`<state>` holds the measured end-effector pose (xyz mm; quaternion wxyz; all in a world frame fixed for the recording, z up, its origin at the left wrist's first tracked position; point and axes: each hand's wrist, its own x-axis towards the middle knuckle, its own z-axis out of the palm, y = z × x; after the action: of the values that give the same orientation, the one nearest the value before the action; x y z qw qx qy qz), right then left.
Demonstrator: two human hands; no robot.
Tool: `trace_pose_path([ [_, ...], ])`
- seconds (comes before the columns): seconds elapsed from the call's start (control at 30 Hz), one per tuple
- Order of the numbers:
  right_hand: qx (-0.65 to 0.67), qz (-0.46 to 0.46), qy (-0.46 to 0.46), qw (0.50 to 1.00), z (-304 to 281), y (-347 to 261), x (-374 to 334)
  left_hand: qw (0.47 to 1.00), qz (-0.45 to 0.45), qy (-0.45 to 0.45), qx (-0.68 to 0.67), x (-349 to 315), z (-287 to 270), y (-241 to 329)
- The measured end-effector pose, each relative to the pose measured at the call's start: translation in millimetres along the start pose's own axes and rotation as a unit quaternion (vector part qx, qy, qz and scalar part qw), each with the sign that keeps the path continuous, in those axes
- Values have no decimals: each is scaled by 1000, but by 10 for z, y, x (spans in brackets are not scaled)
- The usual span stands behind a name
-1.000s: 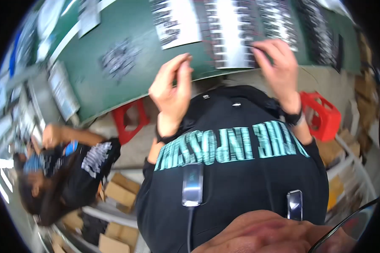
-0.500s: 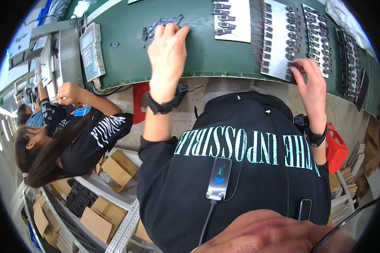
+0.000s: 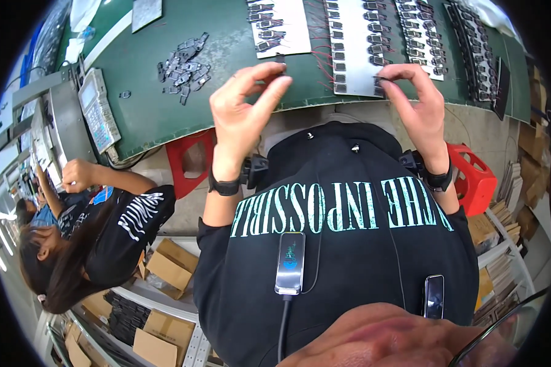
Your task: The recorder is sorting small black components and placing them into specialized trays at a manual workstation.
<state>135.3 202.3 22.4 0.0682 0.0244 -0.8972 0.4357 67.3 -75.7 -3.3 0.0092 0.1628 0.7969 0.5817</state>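
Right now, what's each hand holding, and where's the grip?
Left hand pinches a small dark part at its lower end between thumb and fingertips. Right hand pinches a similar small part at its end.

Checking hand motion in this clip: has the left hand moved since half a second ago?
Yes. The left hand has come off the loose pile of small metal parts on the green table and pulled rightward, toward the person, pinching a small dark part.

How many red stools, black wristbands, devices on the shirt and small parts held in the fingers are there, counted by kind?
red stools: 2
black wristbands: 2
devices on the shirt: 2
small dark parts, one pinched in the left hand, one in the right hand: 2
Total: 8
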Motion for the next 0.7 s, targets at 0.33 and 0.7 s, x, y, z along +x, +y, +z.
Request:
trace_pose_path([
  [0.33,347,109,-122,923,367,-66,237,983,-54,-115,-130,-25,354,86],
  [0.7,300,131,-119,938,450,27,273,973,-109,-84,-186,-45,461,95],
])
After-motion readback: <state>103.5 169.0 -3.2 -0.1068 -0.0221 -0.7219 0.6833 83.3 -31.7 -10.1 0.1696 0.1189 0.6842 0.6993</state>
